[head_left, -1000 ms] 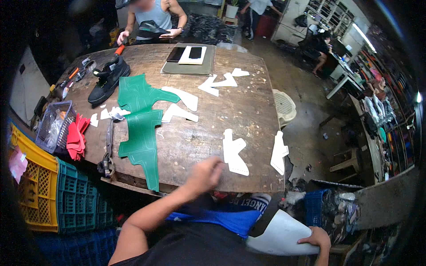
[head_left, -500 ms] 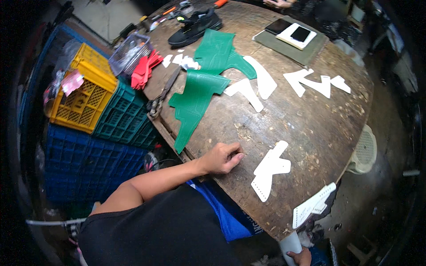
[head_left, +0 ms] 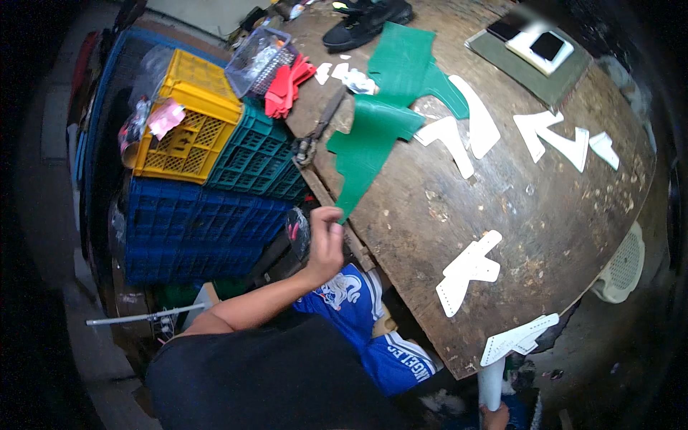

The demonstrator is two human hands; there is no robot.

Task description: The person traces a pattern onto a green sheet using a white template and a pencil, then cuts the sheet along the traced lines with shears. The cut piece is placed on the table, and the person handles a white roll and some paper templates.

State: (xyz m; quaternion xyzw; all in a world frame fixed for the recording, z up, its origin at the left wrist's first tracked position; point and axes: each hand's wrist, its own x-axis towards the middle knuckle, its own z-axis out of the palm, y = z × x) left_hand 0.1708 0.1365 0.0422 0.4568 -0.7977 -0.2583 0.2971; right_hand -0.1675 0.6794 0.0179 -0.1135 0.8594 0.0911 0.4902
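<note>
A green sheet of leather-like material [head_left: 373, 132] with an irregular cut outline lies along the left of the wooden table. My left hand [head_left: 327, 242] is at the table's left edge, its fingers closed on the narrow near tip of that sheet. Low on the right, below the table edge, my right hand [head_left: 494, 418] is wrapped round a pale rolled sheet [head_left: 491, 385]; only part of the hand shows. White pattern pieces with rows of holes lie nearby: an overlapping group [head_left: 469, 271] on the table and another stack [head_left: 517, 340] at the near corner.
Further white pieces [head_left: 484, 118] lie beside the green sheet. A black shoe [head_left: 367, 25], a purple basket [head_left: 261, 61] and red strips [head_left: 288, 84] are toward the back. Yellow [head_left: 188, 129] and blue crates [head_left: 193, 222] stand left. A phone [head_left: 547, 46] rests far right.
My left hand has moved left from the bare tabletop to the near tip of the green sheet and closed on it. The view has shifted left; my right hand still holds the pale roll.
</note>
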